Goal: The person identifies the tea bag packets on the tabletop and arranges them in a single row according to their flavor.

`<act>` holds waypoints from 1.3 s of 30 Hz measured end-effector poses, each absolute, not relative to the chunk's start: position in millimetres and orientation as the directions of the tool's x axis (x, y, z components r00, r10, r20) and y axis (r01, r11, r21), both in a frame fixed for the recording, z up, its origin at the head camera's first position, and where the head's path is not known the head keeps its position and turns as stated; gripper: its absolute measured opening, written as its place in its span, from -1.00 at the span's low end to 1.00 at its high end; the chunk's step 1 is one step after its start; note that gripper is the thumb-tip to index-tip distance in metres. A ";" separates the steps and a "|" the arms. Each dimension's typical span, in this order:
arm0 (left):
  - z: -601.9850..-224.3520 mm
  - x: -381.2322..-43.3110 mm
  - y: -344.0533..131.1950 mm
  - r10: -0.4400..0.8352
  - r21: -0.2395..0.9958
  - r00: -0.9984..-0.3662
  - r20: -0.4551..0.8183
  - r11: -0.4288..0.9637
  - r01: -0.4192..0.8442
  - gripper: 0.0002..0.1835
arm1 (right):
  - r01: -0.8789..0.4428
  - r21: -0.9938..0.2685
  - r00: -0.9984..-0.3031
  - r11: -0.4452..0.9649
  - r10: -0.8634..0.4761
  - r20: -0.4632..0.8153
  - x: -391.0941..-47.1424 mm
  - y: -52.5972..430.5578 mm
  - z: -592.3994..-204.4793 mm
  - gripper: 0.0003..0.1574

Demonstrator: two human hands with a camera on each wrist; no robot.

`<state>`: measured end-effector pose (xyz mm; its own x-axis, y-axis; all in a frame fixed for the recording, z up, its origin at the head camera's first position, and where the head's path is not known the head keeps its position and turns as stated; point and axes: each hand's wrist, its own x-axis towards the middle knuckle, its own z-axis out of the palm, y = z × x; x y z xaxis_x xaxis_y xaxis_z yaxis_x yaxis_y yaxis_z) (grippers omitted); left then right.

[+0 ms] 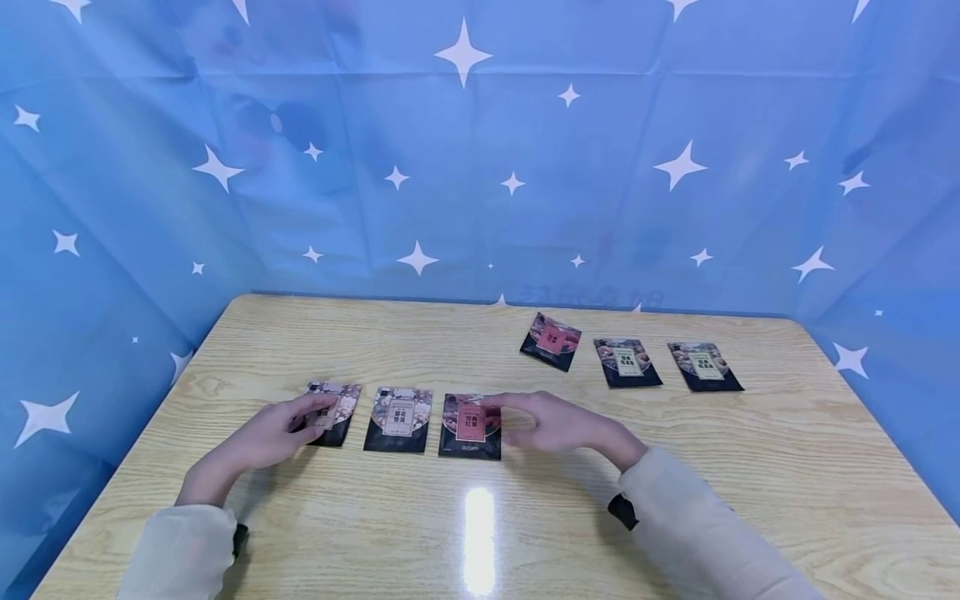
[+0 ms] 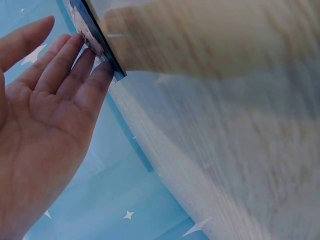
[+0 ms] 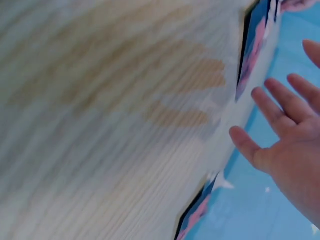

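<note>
Three flat, dark packets with printed flower or food pictures lie in a row on the table in the head view. My left hand (image 1: 273, 429) reaches over the leftmost pink-flowered packet (image 1: 347, 407), partly hiding it. In the left wrist view the fingertips are right at the packet (image 2: 89, 27), fingers loosely extended and thumb apart. Beside it lies a second pink-flowered packet (image 1: 397, 421). At the right end of the row is a red-labelled packet (image 1: 470, 427), and my right hand (image 1: 555, 421) has its index fingertip over its upper right edge. The right wrist view shows these fingers spread.
Farther back on the wooden table (image 1: 375, 342) lie a tilted red-labelled packet (image 1: 551, 340) and two green-labelled packets, one left (image 1: 628, 363) and one right (image 1: 705, 367). A blue star-printed cloth (image 1: 480, 208) hangs behind the table's far edge.
</note>
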<state>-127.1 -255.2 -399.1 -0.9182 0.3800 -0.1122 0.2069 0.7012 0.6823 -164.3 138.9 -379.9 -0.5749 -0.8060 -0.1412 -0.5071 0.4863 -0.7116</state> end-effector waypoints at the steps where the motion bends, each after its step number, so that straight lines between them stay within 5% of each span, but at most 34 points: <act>1: -399.0 -127.2 -255.1 0.380 0.683 -0.918 -0.112 0.701 0.207 -0.55 | -0.505 -0.706 -0.588 0.496 -0.797 -0.139 -166.1 141.4 -380.0 -0.33; 20: -396.5 -126.1 -255.2 0.380 0.684 -0.918 -0.116 0.701 0.204 -0.55 | -0.230 -0.702 -0.851 0.674 -0.489 -0.191 -211.0 194.5 -382.0 -0.37; 39: -396.8 -125.4 -254.1 0.384 0.689 -0.917 -0.110 0.694 0.207 -0.55 | -0.163 -0.713 -0.877 0.682 -0.432 -0.212 -232.7 197.7 -392.2 -0.26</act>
